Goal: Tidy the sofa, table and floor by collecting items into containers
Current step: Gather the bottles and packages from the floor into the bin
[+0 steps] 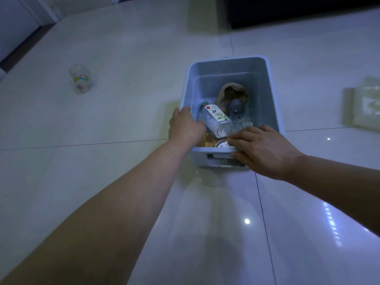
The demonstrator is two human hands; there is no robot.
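Observation:
A light blue plastic bin (226,66) stands on the white tiled floor. Inside lie a clear bottle with a green cap (216,120), a second bottle with a grey label (236,110), a crumpled brown item (232,93) and some yellowish things near the front. My left hand (186,126) grips the bin's left rim. My right hand (261,149) is closed over the near rim and its handle slot. A clear plastic cup with a coloured print (80,81) stands on the floor to the far left, away from both hands.
A pale yellow folded cloth or cushion (364,108) lies on the floor at the right edge. A dark piece of furniture (298,11) fills the top right. A white wall and door frame (24,21) run along the top left.

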